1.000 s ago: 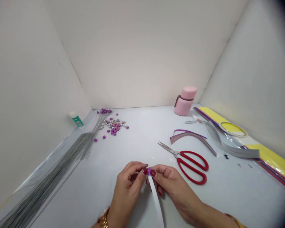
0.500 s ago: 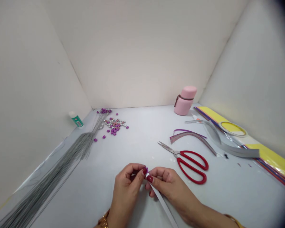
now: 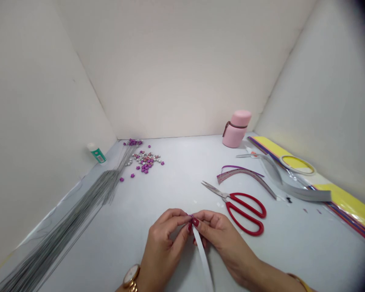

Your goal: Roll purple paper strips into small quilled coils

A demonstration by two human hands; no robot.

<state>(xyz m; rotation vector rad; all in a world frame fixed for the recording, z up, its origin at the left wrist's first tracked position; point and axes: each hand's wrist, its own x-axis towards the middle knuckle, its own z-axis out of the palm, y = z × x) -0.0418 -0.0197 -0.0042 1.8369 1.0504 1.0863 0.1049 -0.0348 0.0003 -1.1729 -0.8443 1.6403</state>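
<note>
Together, our left hand (image 3: 167,239) and our right hand (image 3: 219,235) pinch the purple tip of a narrow, white, paper-like strip (image 3: 203,255) between thumbs and fingertips, which cover most of that tip. The strip's white length slants down toward us, to the near left of the steel scissors with red looped handles (image 3: 226,196). Those scissors lie on a smooth, pale grey-white tabletop (image 3: 176,186), with tiny white scraps (image 3: 219,205) just beside them. Left of and beyond the scissors, we see scattered small purple and silver star-shaped pieces (image 3: 145,167); farther left runs a long bundle of thin grey wires (image 3: 79,213). Behind the scissors, a pink lidded bottle (image 3: 235,136) stands near the plain off-white back wall (image 3: 170,73), and pale side walls (image 3: 33,101) enclose our workspace to their left and right.
</note>
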